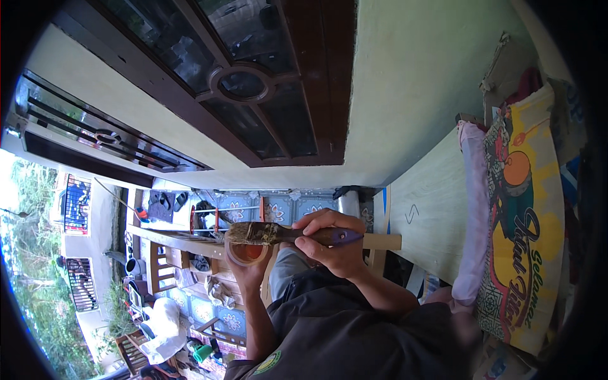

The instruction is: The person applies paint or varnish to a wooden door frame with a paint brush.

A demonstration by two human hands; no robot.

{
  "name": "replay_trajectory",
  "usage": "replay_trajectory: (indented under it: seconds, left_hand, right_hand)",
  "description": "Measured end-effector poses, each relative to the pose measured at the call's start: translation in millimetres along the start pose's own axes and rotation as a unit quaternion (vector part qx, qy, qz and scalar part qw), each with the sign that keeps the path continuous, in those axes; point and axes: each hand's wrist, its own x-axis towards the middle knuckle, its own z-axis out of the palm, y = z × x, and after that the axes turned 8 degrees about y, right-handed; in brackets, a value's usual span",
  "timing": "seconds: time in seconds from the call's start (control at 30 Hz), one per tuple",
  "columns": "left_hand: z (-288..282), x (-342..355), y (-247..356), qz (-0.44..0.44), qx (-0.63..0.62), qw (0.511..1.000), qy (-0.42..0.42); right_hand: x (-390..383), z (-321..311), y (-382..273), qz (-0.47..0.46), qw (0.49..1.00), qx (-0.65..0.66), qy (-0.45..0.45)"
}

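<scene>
My right hand (335,253) is closed round the handle of a paintbrush (285,235) with a worn purple and brown handle. Its stiff, brownish bristles point left and lie over the mouth of a small clear cup (238,256). Amber liquid shows inside the cup, just below the brush. Whether the bristles touch the rim or the liquid I cannot tell. The cup sits in the grasp of my left hand (252,273), whose fingers are partly hidden behind it and the brush.
A wooden frame (155,238) stands beyond my left hand, on patterned blue tiles (299,206). To the right lie a pale board (424,206) with a drawn arrow and a yellow printed banner (529,247). A dark-framed window (272,95) is set in the wall.
</scene>
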Motion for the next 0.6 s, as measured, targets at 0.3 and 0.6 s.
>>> replay_trajectory:
  seconds: [0.3,0.6]
  left_hand:
    - [14.4,40.4,2.8,0.104,-0.018,0.992,-0.067]
    - [52.3,43.7,34.6,0.132,0.026,0.976,-0.169]
  right_hand:
    - [1.8,8.0,-12.0,-0.036,0.998,-0.043,-0.007]
    - [3.8,-22.2,-48.5,-0.147,0.968,-0.198,0.039]
